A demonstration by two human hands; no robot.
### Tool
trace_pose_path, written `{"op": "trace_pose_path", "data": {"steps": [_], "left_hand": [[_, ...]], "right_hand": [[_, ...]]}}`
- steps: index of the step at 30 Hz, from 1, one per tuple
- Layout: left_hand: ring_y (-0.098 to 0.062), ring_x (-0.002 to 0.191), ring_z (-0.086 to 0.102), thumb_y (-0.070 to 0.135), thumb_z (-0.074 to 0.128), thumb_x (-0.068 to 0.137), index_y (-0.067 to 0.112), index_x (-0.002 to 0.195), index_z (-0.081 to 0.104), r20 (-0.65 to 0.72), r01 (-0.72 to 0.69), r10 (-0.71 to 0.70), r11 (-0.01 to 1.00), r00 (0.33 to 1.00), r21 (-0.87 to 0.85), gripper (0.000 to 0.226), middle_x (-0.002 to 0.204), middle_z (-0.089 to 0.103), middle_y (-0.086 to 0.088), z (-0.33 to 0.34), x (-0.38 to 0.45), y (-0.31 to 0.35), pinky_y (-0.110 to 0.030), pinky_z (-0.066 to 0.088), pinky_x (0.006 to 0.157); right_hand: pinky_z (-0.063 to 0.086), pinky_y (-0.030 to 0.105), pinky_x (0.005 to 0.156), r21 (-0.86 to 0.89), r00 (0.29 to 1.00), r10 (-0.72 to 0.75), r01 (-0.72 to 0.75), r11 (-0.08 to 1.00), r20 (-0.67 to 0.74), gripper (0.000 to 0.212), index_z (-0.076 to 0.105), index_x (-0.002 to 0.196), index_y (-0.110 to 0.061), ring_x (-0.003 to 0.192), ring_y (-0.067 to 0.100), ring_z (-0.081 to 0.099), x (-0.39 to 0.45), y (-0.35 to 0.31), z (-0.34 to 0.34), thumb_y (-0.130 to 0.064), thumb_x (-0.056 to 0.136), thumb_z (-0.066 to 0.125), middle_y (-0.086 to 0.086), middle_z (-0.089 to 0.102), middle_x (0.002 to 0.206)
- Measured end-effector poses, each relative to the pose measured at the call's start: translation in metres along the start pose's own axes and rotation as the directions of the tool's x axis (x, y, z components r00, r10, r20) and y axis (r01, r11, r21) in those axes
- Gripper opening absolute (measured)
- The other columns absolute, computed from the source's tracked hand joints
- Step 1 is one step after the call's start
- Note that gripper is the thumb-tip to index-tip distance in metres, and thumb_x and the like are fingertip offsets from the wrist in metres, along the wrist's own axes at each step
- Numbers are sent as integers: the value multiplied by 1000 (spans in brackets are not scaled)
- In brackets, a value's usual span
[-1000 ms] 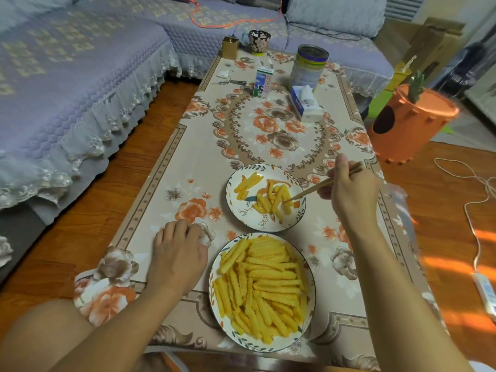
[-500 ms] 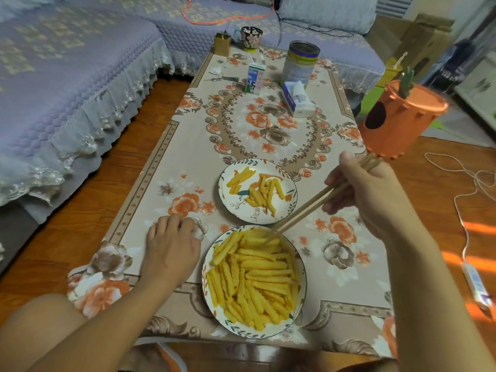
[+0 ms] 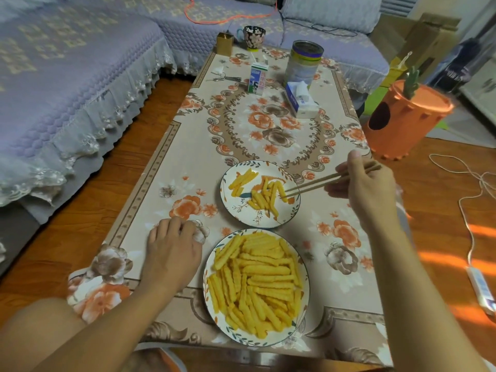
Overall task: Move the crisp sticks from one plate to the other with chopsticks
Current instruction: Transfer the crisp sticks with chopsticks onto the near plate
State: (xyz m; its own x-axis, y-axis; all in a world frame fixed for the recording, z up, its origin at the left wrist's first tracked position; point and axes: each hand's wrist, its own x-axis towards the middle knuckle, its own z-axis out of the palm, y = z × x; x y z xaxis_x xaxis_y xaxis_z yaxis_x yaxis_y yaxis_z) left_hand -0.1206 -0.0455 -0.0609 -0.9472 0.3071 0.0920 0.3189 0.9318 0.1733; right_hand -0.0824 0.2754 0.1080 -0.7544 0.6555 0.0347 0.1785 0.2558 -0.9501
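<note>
The right hand (image 3: 367,189) reaches in from the right side of the table (image 3: 166,167), forearm stretched forward and fingers curled round the upper ends of a pair of wooden chopsticks (image 3: 319,182), thumb raised on top. The chopsticks slant down and to the left, their tips over the far plate (image 3: 233,210) and closed on, or right against, one crisp stick (image 3: 282,192); which of the two cannot be told. The left hand (image 3: 173,248) rests knuckles-up on the floral cloth just left of the near plate (image 3: 306,267), its fingers bent under and holding nothing that shows. The crisp sticks are yellow, ridged and short. A deep heap (image 3: 257,285) of them fills the near plate, close to the table's front edge; a much smaller scatter (image 3: 256,190) lies on the far plate, just beyond it. The heap sits between the two forearms, while the smaller scatter lies left of the right hand, at the chopstick tips.
</note>
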Motion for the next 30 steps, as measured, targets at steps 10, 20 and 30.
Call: {"op": "trace_pose_path", "data": {"steps": [10,20,30], "left_hand": [[-28,100,49,33,35,87,16,107,62,7,6,-6,1000,1000,4,38,107,55,-4,1,2,-1,-45,43,86],[-28,101,48,33,33,86,17,109,62,19,6,-6,1000,1000,16,40,108,54,-4,-1,1,0,-44,43,87],[-29,101,48,32,32,85,16,105,61,5,7,-7,1000,1000,-7,39,107,54,-5,-3,-1,1,-45,43,87]], "right_hand": [[64,51,68,-8,994,39,-40,999,-103,52,68,84,-3,61,28,75,10,13,40,-44,107,46,17,74,72],[64,37,58,135,992,19,-35,990,124,49,61,80,-6,55,28,69,-25,-50,-28,-39,109,40,5,68,59],[61,34,56,-233,844,-28,179,956,535,51,71,85,0,55,27,73,-83,-64,-17,-47,92,50,11,73,66]]}}
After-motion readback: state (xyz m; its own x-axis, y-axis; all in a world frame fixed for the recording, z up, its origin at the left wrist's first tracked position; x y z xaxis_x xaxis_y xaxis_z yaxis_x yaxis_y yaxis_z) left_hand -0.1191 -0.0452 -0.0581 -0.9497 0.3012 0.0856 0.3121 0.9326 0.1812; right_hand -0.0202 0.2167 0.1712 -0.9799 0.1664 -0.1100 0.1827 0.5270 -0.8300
